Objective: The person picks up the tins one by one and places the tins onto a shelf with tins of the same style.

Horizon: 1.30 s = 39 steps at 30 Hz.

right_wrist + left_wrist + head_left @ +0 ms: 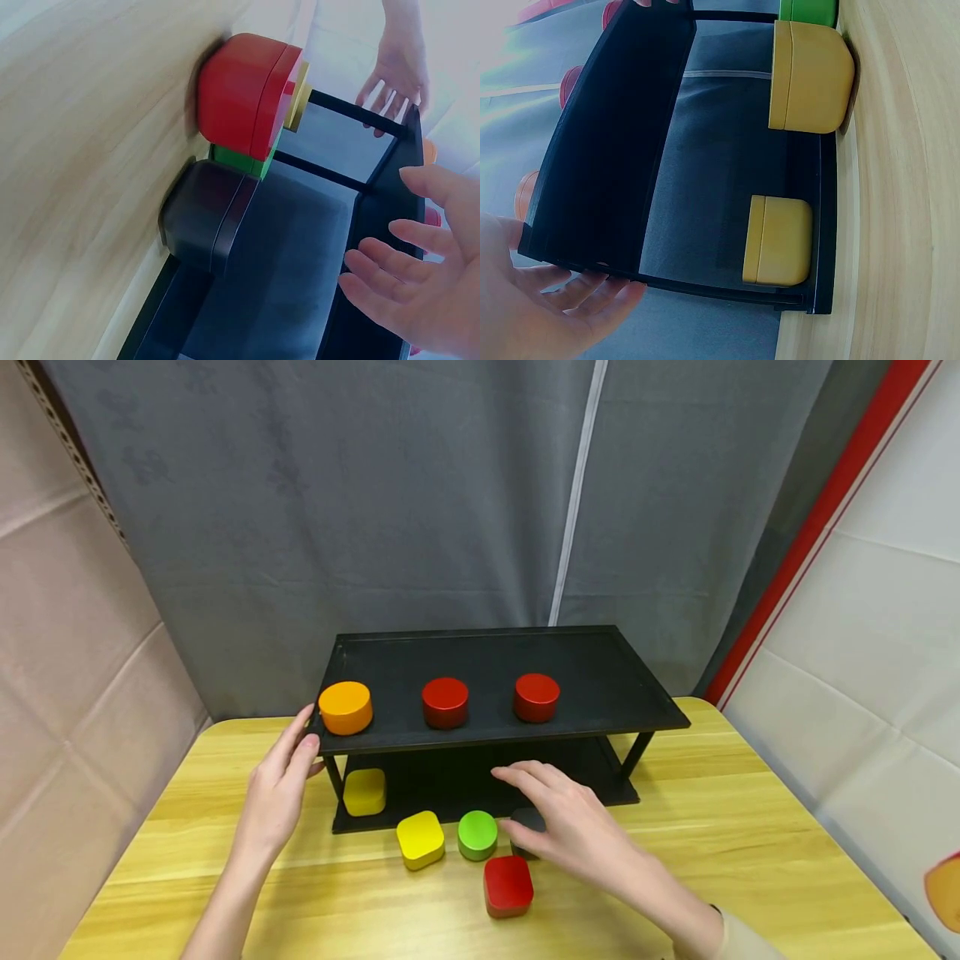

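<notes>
My left hand (277,785) holds the left front corner of a black two-tier shelf (487,652), its thumb and fingers at the upper board's edge. My right hand (566,818) hovers with spread, loosely bent fingers above a black block (202,214), holding nothing. That hand partly hides the black block in the head view. Beside it stand a round green block (477,835), a rounded-square red block (508,887) and a yellow block (421,839). Another yellow block (365,792) sits on the lower tier's left end.
On the upper tier stand a round orange block (346,708) and two round red blocks (446,702), spaced along its front. The shelf rests on a wooden table (360,918). Behind hangs a grey curtain (375,527); a pale wall panel (862,652) flanks the right.
</notes>
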Motion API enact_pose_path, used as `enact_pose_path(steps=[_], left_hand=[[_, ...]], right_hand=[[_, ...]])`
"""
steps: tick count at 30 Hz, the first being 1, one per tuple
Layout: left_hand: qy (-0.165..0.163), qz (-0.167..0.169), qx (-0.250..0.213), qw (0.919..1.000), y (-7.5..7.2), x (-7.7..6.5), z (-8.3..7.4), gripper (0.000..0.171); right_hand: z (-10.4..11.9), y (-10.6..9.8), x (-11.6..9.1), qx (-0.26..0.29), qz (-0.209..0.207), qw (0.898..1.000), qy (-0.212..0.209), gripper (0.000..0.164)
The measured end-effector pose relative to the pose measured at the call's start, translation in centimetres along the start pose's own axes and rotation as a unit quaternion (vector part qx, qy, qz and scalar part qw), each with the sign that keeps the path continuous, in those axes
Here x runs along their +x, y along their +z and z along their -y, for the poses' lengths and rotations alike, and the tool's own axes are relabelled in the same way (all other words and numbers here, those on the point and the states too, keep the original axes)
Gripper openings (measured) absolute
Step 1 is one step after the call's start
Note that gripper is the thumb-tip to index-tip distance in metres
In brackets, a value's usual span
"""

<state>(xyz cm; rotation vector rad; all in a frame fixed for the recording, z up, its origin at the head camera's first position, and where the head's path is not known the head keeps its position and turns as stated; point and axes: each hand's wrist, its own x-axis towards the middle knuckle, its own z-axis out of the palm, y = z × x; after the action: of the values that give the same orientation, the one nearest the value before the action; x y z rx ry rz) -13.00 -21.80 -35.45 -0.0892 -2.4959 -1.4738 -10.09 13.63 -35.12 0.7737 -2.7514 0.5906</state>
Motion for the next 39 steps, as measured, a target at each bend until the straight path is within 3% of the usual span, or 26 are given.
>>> enact_pose_path(steps=[18, 39], left_hand=[[-0.004, -0.001, 0.006, 1.0, -0.1, 0.0, 0.1, 0.054], [-0.005, 0.002, 0.007, 1.0, -0.1, 0.1, 0.0, 0.055]], right_hand=[[0.4, 1.4, 2.1, -0.006, 0.104, 0.994, -0.034, 0.054], [0.2, 3.3, 3.9, -0.032, 0.154, 0.986, -0.056, 0.049]])
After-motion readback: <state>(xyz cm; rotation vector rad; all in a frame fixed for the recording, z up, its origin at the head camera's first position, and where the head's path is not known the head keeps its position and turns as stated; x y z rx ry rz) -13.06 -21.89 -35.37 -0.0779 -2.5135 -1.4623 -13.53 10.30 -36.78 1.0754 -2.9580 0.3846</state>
